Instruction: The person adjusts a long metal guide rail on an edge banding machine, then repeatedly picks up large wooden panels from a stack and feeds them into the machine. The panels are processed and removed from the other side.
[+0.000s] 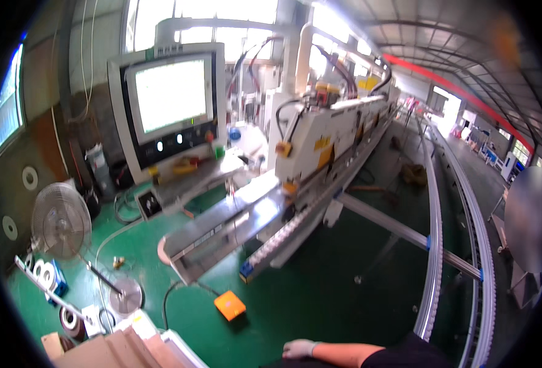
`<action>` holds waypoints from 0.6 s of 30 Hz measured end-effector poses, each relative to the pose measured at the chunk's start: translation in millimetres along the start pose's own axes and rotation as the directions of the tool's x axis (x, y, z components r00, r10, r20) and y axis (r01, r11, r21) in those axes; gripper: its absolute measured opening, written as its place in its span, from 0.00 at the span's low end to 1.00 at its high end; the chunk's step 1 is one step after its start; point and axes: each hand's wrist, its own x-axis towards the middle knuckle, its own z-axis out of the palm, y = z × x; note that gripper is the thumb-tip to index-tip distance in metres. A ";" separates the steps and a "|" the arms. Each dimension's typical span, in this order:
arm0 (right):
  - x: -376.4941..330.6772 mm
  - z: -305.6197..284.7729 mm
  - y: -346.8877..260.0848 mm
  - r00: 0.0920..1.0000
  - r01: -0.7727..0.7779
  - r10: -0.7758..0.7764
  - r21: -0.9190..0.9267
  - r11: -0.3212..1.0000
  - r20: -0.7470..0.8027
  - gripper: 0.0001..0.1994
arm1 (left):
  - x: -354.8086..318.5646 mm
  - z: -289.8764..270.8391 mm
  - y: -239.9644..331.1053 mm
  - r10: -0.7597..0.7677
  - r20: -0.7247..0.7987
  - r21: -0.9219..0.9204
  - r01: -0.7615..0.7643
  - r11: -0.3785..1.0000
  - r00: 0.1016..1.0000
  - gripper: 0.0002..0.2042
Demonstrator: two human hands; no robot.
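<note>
Before near end of long machine (341, 129): orange box (230, 305) on green floor (139, 248). Right hand (299, 349), pale-gloved, nearest orange box, apart from it and from machine; cannot tell whether fingers wide, narrow or holding something. Left of machine: control panel (171, 140) with lit screen (171, 95); farther left, standing fan (62, 218). Right of machine: long metal rails (435, 245).

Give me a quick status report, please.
Pale-gloved right hand: nothing visibly held; left hand out of view. Orange square pedal on floor, apart from hand. Brown cardboard at lower left.
</note>
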 end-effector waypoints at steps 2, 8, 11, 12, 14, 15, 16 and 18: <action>-27.7 -29.9 -0.4 0.997 -0.064 0.067 0.074 0.995 -0.033 0.27 | 2.2 16.3 -18.5 0.110 -0.056 0.083 -0.105 0.991 0.992 0.35; -55.3 -15.5 159.0 0.951 -0.308 0.305 -0.060 0.949 -0.058 0.27 | 32.2 41.3 87.4 -0.418 0.479 -0.848 0.530 0.007 0.772 0.34; -45.8 -36.4 160.0 0.976 -0.214 0.209 -0.090 0.973 -0.065 0.24 | -4.9 22.4 143.0 -0.570 0.396 -0.907 0.405 -0.118 0.720 0.21; -32.1 -42.1 157.9 0.983 -0.170 0.164 -0.075 0.983 -0.084 0.23 | -20.4 21.8 130.9 -0.573 0.380 -0.917 0.376 -0.131 0.726 0.20; -15.5 -52.7 156.6 0.983 -0.124 0.115 -0.050 0.991 -0.144 0.22 | -60.3 29.9 154.6 -0.575 0.467 -0.872 0.459 -0.171 0.672 0.21; -15.2 -54.9 148.8 0.979 -0.112 0.106 -0.024 0.993 -0.173 0.22 | -80.0 37.3 161.5 -0.582 0.481 -0.848 0.518 -0.117 0.655 0.22; -10.3 -58.7 142.6 0.983 -0.073 0.071 -0.007 0.997 -0.167 0.22 | -102.2 47.7 158.3 -0.512 0.536 -0.832 0.523 -0.186 0.671 0.23; 5.7 -64.6 137.4 0.983 -0.024 0.034 0.059 0.998 -0.181 0.21 | -148.2 56.0 198.6 -0.423 0.632 -0.768 0.598 -0.230 0.649 0.24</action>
